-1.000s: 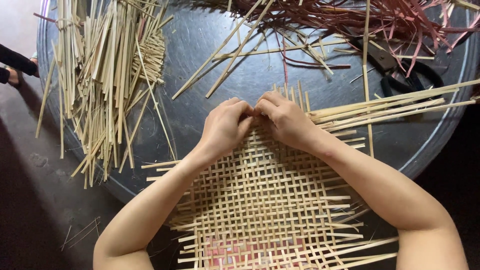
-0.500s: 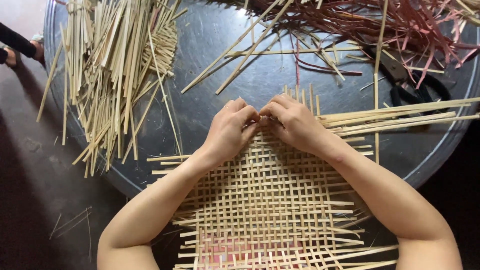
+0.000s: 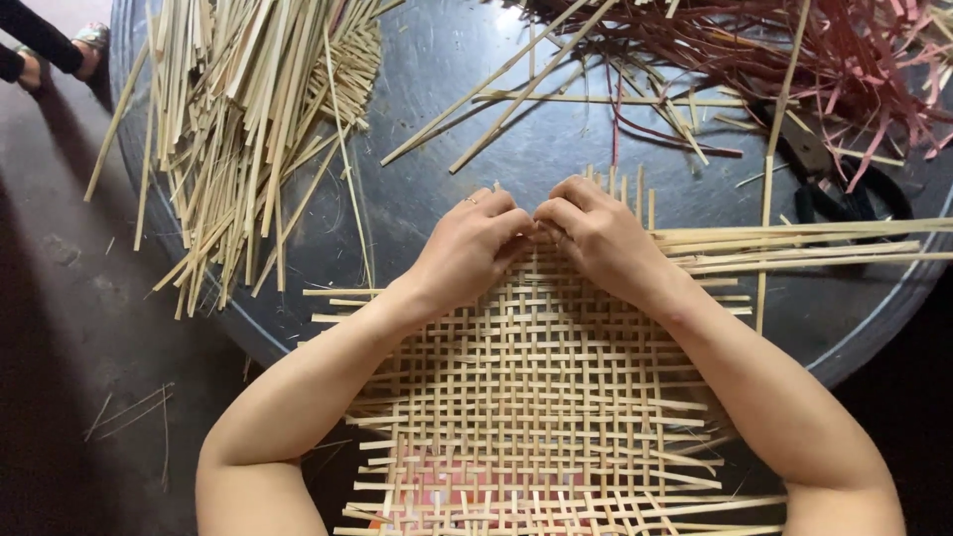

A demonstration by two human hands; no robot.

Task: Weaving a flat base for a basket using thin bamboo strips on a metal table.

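1. Bamboo strips, pale and flat, are woven into an open-check mat (image 3: pixel 536 397) that lies on the near edge of a round dark metal table (image 3: pixel 447 60) and overhangs it toward the person.
2. Both hands rest on the mat's far edge, knuckles up, fingertips meeting at the middle.
3. The left hand (image 3: pixel 467 248) is curled with its fingers bent down onto the weave, pinching at a strip end; a ring shows on one finger. Exactly which strip it grips is hidden under the fingers.
4. The right hand (image 3: pixel 601 238) is likewise curled, fingertips pressed against those of the left hand on the same spot of the edge; its hold is narrow, and the strip under it cannot be made out.
5. Short upright strip ends stick out of the mat just beyond the right hand.
6. Several long loose strips (image 3: pixel 814 243) run from the mat's far right edge out across the table to the right.
7. A large heap of pale strips (image 3: pixel 238 119) lies on the left of the table, well apart from the hands.
8. A tangle of dark red strips (image 3: pixel 794 60) lies at the far right, with black-handled shears (image 3: pixel 844 194) beside it.
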